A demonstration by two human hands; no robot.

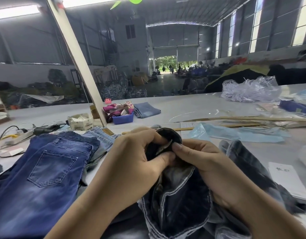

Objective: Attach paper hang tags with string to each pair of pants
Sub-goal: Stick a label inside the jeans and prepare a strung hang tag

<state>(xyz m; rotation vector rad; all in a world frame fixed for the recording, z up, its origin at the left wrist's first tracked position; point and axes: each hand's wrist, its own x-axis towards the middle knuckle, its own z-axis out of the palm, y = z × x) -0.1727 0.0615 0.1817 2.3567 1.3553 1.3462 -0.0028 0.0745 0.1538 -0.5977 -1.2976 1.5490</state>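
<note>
A dark denim pair of pants (180, 200) lies bunched in front of me, its waistband lifted. My left hand (138, 161) grips the waistband from the left, thumb pressing the fabric. Close against it, my right hand (198, 157) pinches the same fabric near a small pale label or strip (163, 147). Whether string is in my fingers I cannot tell. A white paper hang tag (285, 178) with dark print rests on the table at the right. Blue jeans (40, 171) lie flat at the left, back pocket up.
Lighter jeans (101, 137) sit under the blue pair. Behind are a power strip with cables (19, 135), a small carton (81, 121), a blue bin (123, 118), folded light jeans (146, 109), wooden sticks (252, 119), blue plastic film (235, 133) and a clear bag of fasteners (249, 90).
</note>
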